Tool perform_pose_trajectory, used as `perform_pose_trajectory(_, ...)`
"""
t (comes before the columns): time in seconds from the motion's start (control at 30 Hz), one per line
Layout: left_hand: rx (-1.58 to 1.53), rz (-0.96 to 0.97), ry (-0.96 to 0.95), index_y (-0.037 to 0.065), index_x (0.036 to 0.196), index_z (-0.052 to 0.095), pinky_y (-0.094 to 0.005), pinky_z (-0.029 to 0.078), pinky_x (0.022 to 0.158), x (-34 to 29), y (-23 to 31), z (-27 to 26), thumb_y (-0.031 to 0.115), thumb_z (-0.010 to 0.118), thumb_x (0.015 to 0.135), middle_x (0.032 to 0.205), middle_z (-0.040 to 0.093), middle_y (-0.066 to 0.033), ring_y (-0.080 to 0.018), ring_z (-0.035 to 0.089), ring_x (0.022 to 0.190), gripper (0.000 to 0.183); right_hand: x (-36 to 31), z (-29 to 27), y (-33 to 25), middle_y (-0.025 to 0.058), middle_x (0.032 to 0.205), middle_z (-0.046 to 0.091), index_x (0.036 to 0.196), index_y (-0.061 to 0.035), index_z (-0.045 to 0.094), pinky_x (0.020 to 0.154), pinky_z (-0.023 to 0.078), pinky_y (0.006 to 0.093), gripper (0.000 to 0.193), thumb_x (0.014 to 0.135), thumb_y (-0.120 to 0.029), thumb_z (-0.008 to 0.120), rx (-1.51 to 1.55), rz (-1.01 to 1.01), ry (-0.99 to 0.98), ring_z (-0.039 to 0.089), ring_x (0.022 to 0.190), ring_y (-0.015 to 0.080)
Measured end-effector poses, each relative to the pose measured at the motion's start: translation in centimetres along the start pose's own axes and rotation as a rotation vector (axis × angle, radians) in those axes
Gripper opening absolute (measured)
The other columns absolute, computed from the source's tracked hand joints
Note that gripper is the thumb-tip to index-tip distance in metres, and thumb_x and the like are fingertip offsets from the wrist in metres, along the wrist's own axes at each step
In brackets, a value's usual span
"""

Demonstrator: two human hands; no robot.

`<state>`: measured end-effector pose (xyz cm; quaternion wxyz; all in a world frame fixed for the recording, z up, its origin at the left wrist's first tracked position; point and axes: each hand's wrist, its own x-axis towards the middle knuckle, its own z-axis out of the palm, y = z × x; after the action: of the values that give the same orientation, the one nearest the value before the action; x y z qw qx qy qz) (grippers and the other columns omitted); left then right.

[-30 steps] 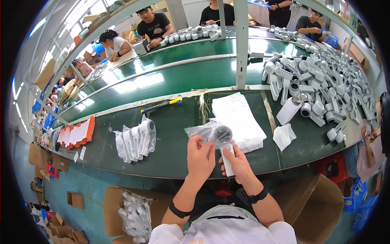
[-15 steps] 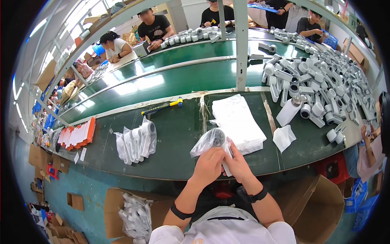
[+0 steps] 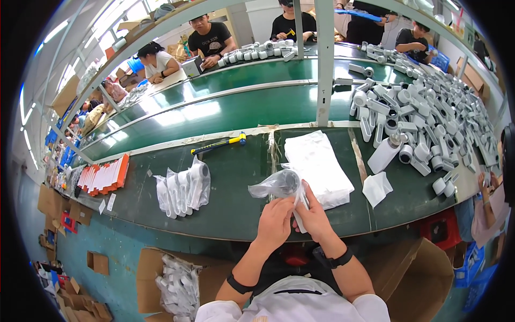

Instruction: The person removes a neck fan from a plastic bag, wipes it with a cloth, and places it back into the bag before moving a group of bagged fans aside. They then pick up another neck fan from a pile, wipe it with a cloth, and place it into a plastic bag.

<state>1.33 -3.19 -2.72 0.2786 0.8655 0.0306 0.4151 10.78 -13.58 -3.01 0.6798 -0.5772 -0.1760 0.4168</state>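
Note:
In front of me, over the table's near edge, a white part with a round grey-ended head sits inside a clear plastic bag. My right hand is closed around the part's lower end, thumb up along its side. With fingers bent together, my left hand pinches the bag just below the round head; its fingertips are partly hidden. Just beyond my right hand lies a stack of white plastic bags. Several bagged white parts lie in a row to the left.
A yellow-and-black hammer lies near the table's far edge. Loose grey-white parts are heaped at the right, beside a white bottle. Orange-and-white boxes stand far left. Below are a carton of parts and people work across the green conveyor.
My left hand has moved slightly down along the bag, and the bag's loose end now points more level to the left. The whole view has shifted slightly.

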Motion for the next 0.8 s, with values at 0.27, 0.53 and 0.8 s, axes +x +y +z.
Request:
perform_pose_trajectory(0.27,-0.208,-0.339,0.092,0.001,0.1,0.058,-0.0298,0.052,0.073,-0.5,0.3,-0.3,-0.001,0.054,0.093,0.106,0.067,-0.0147,-0.0277,0.065,0.083,0.009,-0.2,0.0,-1.3,0.0062,0.082,0.061,0.149,-0.0201,0.024,0.044,0.047,0.0262,0.058,0.098,-0.022,0.052,0.09,0.17,-0.002,0.057,0.054,0.0127)
perform_pose_trajectory(0.53,0.036,-0.051,-0.124,0.006,0.111,0.063,-0.033,0.054,0.068,0.2,0.5,-1.1,-0.003,0.058,0.086,0.105,0.069,-0.0107,-0.0274,0.067,0.077,0.027,0.8,0.6,-0.8,0.0094,0.096,0.061,0.153,-0.0209,0.018,0.045,0.047,0.0266,0.066,0.096,-0.009,0.048,0.024,0.006,0.018,0.056,0.058,0.0123)
perform_pose_trajectory(0.8,-0.226,-0.102,-0.197,0.005,0.106,0.065,-0.0302,0.055,0.072,-0.5,1.8,-2.3,-0.007,0.064,0.08,0.108,0.07,-0.0101,-0.0225,0.068,0.08,0.028,2.7,-0.4,3.2,0.0088,0.098,0.062,0.142,-0.0086,0.036,0.048,0.048,0.0268,0.048,0.096,-0.008,0.05,0.066,-0.191,0.131,0.06,0.067,0.013)
